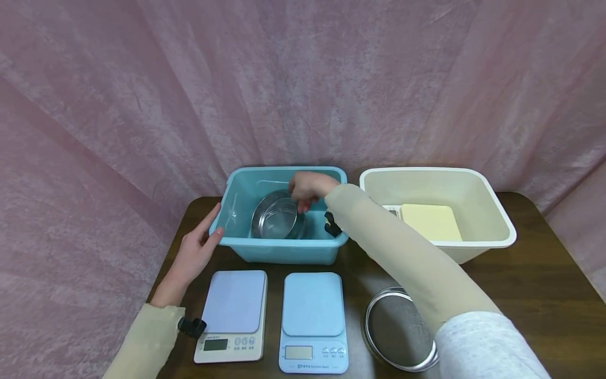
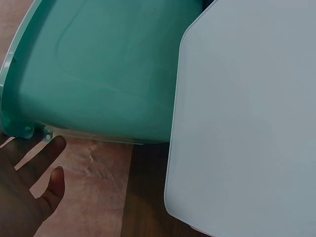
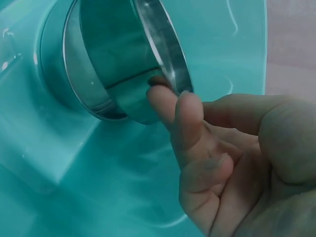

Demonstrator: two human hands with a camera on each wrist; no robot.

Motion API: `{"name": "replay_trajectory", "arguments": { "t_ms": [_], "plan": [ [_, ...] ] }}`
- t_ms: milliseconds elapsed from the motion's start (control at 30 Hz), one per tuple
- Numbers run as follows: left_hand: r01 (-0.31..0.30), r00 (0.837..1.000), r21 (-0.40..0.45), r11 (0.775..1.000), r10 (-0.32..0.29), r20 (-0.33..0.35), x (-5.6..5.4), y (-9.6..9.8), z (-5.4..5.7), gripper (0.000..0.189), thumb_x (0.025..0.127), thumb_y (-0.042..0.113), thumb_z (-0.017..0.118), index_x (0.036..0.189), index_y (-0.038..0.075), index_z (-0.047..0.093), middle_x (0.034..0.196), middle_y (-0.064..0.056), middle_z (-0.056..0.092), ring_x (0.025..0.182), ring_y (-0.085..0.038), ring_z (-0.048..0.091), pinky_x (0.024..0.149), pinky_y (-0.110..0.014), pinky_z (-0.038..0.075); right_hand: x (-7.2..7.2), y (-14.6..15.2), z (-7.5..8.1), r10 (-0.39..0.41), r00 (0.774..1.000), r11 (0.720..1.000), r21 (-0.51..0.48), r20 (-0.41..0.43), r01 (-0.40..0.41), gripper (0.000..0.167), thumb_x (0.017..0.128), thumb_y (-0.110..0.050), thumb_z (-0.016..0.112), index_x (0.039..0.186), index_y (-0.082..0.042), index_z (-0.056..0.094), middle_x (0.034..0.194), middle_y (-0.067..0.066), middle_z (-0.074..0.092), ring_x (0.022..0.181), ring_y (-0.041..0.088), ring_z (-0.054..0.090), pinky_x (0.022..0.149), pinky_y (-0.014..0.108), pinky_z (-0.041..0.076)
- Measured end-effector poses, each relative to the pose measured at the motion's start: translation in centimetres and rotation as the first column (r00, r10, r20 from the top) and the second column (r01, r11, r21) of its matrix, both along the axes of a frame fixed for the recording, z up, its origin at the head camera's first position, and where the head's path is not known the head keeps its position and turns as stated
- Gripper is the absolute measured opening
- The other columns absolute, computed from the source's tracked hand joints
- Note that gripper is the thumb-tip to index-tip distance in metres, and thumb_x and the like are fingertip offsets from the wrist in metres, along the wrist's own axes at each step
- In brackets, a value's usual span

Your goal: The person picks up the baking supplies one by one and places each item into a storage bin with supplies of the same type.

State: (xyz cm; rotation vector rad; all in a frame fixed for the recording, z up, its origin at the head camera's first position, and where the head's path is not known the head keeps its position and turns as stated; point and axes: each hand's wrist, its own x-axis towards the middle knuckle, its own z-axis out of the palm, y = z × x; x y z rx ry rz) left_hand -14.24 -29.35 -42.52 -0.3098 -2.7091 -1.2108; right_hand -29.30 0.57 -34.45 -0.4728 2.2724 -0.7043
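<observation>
Inside the blue plastic basin (image 1: 284, 251), my right hand (image 1: 310, 189) pinches the rim of a round metal sieve (image 3: 170, 49) between thumb and fingers. The sieve stands tilted, and a second round metal rim (image 3: 101, 109) shows beside it in the right wrist view. My left hand (image 1: 194, 252) is at the basin's left end, its fingers spread and fairly straight. In the left wrist view, those fingertips (image 2: 58, 144) are right at the basin's rim near a small notched tab.
Two kitchen scales, one with a lilac plate (image 1: 236, 302) and one blue (image 1: 313, 305), lie before the basin. A round mesh sieve (image 1: 400, 329) sits at front right, partly under my forearm. The cream basin (image 1: 426, 184) at right contains a scale with a yellow plate (image 1: 431, 221).
</observation>
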Motion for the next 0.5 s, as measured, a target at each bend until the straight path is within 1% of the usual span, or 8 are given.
{"name": "replay_trajectory", "arguments": {
  "t_ms": [133, 233, 300, 333, 367, 400, 500],
  "plan": [
    [0.000, 1.000, 0.001, 1.000, 0.000, 0.003, 0.0, 0.0, 0.1, 0.059, 0.110, 0.025, 0.053, 0.165, 0.024, 0.032, 0.153, -0.022, 0.052, 0.096, -0.026, 0.057, 0.072, -0.027, 0.050, 0.1, -0.1, 0.5, 0.017, 0.998, 0.998, 0.063, -0.067, -0.013, 0.041, 0.109, -0.010, 0.047, 0.148, -0.003, 0.057, 0.086, 0.012, 0.076, 0.056, 0.015, 0.055, 0.048, 0.023, 0.035],
    [-0.003, 1.000, 0.005, 1.000, 0.003, 0.015, 0.1, 0.1, 0.1, 0.059, 0.110, 0.026, 0.053, 0.165, 0.024, 0.032, 0.153, -0.022, 0.051, 0.099, -0.029, 0.058, 0.072, -0.028, 0.049, 0.2, -0.3, 0.7, 0.037, 0.991, 0.994, 0.109, -0.128, -0.023, 0.034, 0.108, -0.011, 0.047, 0.131, -0.003, 0.070, 0.081, 0.010, 0.074, 0.054, 0.014, 0.050, 0.048, 0.024, 0.035],
    [-0.006, 1.000, 0.005, 1.000, 0.006, 0.023, 0.2, 0.1, 0.1, 0.059, 0.110, 0.026, 0.053, 0.165, 0.024, 0.032, 0.154, -0.023, 0.050, 0.102, -0.030, 0.058, 0.074, -0.028, 0.049, 0.2, -0.3, 0.9, 0.041, 0.986, 0.991, 0.129, -0.163, -0.020, 0.031, 0.107, -0.010, 0.047, 0.119, -0.003, 0.075, 0.077, 0.008, 0.071, 0.053, 0.014, 0.047, 0.048, 0.024, 0.035],
    [-0.007, 1.000, 0.004, 1.000, 0.007, 0.026, 0.2, 0.1, 0.1, 0.059, 0.110, 0.026, 0.053, 0.165, 0.024, 0.032, 0.154, -0.023, 0.050, 0.103, -0.031, 0.059, 0.075, -0.028, 0.049, 0.2, -0.3, 1.0, 0.036, 0.984, 0.991, 0.131, -0.175, -0.013, 0.031, 0.107, -0.010, 0.048, 0.115, -0.004, 0.077, 0.076, 0.007, 0.071, 0.053, 0.014, 0.048, 0.048, 0.024, 0.035],
    [-0.009, 1.000, 0.004, 1.000, 0.008, 0.028, 0.2, 0.1, 0.1, 0.059, 0.110, 0.027, 0.053, 0.165, 0.024, 0.032, 0.154, -0.023, 0.050, 0.105, -0.032, 0.059, 0.076, -0.028, 0.050, 0.2, -0.3, 1.1, 0.032, 0.982, 0.991, 0.132, -0.185, -0.007, 0.030, 0.106, -0.009, 0.048, 0.113, -0.005, 0.077, 0.075, 0.007, 0.070, 0.054, 0.014, 0.050, 0.048, 0.024, 0.035],
    [-0.009, 1.000, 0.002, 1.000, 0.009, 0.028, 0.2, 0.1, 0.1, 0.059, 0.110, 0.027, 0.053, 0.166, 0.024, 0.032, 0.155, -0.023, 0.049, 0.106, -0.032, 0.059, 0.077, -0.028, 0.050, 0.2, -0.2, 1.2, 0.027, 0.981, 0.992, 0.130, -0.193, -0.002, 0.029, 0.106, -0.010, 0.049, 0.114, -0.006, 0.077, 0.075, 0.006, 0.070, 0.056, 0.015, 0.053, 0.048, 0.024, 0.036],
    [-0.010, 1.000, -0.001, 1.000, 0.010, 0.021, 0.2, 0.1, 0.1, 0.059, 0.110, 0.027, 0.053, 0.166, 0.024, 0.032, 0.155, -0.022, 0.049, 0.108, -0.032, 0.059, 0.079, -0.028, 0.050, 0.3, 0.0, 1.7, 0.010, 0.980, 0.994, 0.111, -0.201, 0.013, 0.030, 0.106, -0.010, 0.050, 0.123, -0.008, 0.075, 0.079, 0.006, 0.073, 0.063, 0.017, 0.060, 0.050, 0.025, 0.039]
  ]
}}
